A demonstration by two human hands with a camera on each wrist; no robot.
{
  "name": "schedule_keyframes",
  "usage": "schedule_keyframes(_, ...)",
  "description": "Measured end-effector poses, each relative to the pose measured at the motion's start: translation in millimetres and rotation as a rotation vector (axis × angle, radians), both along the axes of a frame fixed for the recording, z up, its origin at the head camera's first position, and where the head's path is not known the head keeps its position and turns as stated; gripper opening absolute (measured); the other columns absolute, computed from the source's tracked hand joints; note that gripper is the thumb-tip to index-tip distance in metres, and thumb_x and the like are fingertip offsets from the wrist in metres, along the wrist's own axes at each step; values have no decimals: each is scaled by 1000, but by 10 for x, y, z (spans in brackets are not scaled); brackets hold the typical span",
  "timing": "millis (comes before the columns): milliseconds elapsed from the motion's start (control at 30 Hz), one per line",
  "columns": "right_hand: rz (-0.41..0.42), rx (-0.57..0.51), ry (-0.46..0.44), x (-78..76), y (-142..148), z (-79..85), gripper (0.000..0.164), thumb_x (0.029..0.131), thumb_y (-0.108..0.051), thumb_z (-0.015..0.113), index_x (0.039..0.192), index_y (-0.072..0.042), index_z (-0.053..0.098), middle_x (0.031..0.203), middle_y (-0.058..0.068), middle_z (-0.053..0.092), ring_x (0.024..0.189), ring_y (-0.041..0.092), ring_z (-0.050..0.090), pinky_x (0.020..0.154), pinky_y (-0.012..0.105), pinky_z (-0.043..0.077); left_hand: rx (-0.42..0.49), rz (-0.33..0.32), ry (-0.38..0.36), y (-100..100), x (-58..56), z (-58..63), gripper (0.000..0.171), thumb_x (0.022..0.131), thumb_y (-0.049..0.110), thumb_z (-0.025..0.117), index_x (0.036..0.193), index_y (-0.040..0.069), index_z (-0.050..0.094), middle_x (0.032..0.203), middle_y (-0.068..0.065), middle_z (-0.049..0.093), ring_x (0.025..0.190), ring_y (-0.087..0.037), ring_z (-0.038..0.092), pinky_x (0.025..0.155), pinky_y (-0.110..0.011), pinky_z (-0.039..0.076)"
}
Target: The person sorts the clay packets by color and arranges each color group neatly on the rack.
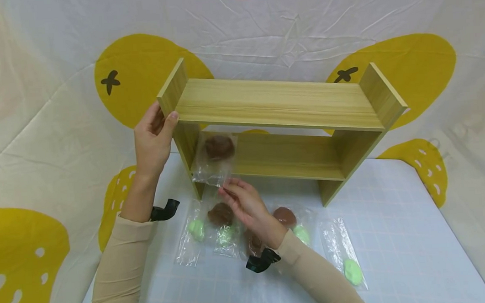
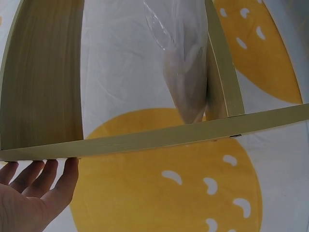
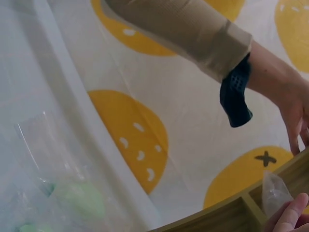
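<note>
My left hand [image 1: 153,140] grips the left side panel of a small two-tier wooden shelf [image 1: 274,101], thumb on its front edge. In the left wrist view its fingertips [image 2: 69,169] touch the panel's outer face. My right hand [image 1: 249,208] pinches the near end of a clear plastic bag [image 1: 210,173]. A dark brown lump [image 1: 219,147] lies inside this bag, at the left end of the lower board [image 1: 288,156]. In the left wrist view the bag [image 2: 186,72] overlaps the inside of the compartment. The right wrist view shows the fingers [image 3: 292,212] at the bag.
More clear bags lie on the light-checked table [image 1: 399,235] before the shelf, holding brown lumps [image 1: 285,217] and green lumps [image 1: 196,229]. One bag with a green lump [image 1: 353,271] lies apart at the right. Patterned cloth [image 1: 245,41] hangs behind and at the sides.
</note>
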State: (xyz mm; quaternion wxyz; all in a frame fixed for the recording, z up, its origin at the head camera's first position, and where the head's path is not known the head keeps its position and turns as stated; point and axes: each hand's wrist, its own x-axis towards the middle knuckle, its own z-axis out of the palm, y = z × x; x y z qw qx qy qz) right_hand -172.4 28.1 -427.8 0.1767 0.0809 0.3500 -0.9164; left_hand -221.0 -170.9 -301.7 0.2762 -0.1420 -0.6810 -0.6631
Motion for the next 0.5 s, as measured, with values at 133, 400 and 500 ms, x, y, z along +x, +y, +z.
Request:
schedule_keyframes(133,-12,-25,-9,-47,5,0,35,98,14,48,132,15,40,115,20,47,93,19,62,91,22,51,-5,2,-4,5,3,0,42,97,12,67,138,9,61,131,-14,63,119,-25,60,101,-35,47)
schedule_keyframes(400,6,-82,-27,-49,30,-6,42,99,14,46,140,16,36,116,21,49,94,22,66,96,24,49,-16,10,-6,7,9,4,42,97,12,66,139,10,60,132,-13,62,121,-24,59,102,-35,47)
schedule_keyframes(500,22,-102,-28,-30,51,-14,36,99,13,47,134,14,42,113,20,53,97,23,66,97,27,48,-19,16,-14,3,10,5,43,97,12,67,139,10,60,132,-13,62,120,-24,59,101,-35,48)
